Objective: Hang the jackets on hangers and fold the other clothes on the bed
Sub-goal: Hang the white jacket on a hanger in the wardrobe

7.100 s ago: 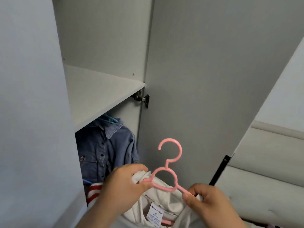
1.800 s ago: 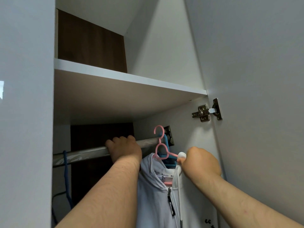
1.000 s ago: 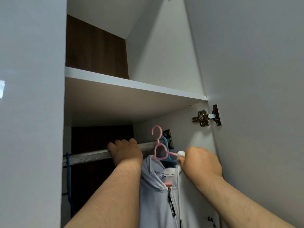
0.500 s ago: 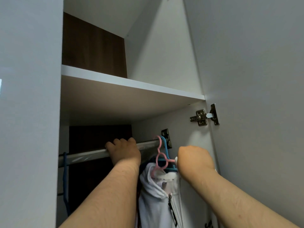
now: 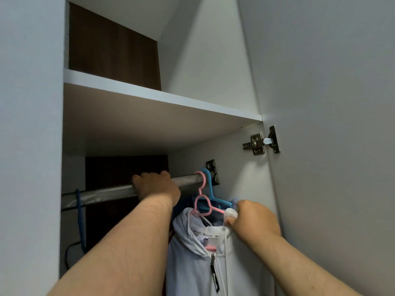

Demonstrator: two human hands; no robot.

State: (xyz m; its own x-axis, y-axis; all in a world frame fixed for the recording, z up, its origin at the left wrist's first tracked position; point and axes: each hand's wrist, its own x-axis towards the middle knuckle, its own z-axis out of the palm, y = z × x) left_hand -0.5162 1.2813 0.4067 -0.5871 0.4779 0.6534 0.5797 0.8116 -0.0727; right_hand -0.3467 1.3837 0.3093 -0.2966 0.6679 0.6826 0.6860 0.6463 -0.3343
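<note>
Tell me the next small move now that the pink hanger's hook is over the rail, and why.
Probably let the right hand release the white jacket. The pink hanger already hooks over the rail, which the left hand grips, so the jacket looks hung.

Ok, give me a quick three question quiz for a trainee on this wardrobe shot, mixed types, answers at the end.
1. True or false: the pink hanger is hooked over the rail.
2. Multiple choice: what is the left hand doing? A) gripping the rail B) pulling the zip C) holding the door.
3. Short answer: which hanger sits just behind the pink one, nearer the rail bracket?

Key
1. True; its hook sits over the rail beside the left hand.
2. A.
3. The blue hanger. The right hand has its grip on the white jacket at the collar, on the pink hanger's arm.
</note>
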